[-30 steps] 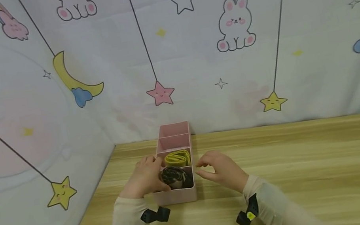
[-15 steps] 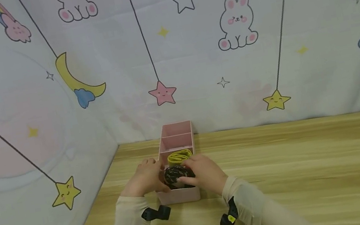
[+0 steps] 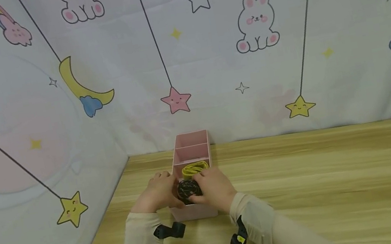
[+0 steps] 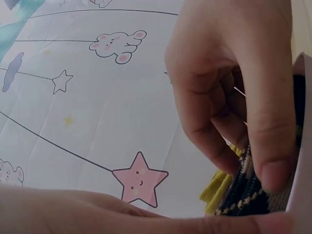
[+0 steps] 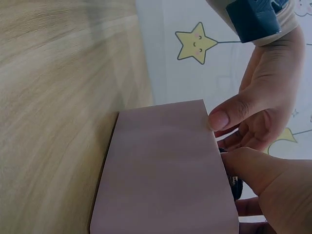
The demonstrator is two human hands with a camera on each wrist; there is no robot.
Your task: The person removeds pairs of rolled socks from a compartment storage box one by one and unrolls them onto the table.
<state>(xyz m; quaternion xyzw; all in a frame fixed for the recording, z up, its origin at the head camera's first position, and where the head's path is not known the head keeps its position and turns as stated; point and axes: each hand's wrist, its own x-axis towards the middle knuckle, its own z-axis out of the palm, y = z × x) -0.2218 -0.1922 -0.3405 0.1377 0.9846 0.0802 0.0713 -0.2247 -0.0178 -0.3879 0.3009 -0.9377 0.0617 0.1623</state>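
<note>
A dark patterned sock-like roll [image 3: 188, 189] of knitted cloth sits in the front compartment of a long pink divided box [image 3: 195, 212]. My left hand [image 3: 157, 194] grips the box's left side near the front corner. Its thumb touches the near rim in the right wrist view. From the right, my right hand [image 3: 215, 188] reaches into the box and holds the dark roll, thumb on the near side, fingers on the far side. A yellow folded cloth roll [image 3: 194, 169] lies in the compartment behind. The fingertips inside the box are partly hidden.
Two rear compartments [image 3: 193, 153] of the box hold nothing visible. The box stands on a wood-grain table [image 3: 308, 180], left of centre. Behind it hangs a printed white cloth backdrop [image 3: 218, 70], which also covers the left side.
My right hand has come in from beside the box, taken hold of the dark roll and squeezed it leftward. My left hand has stayed at the box's left side.
</note>
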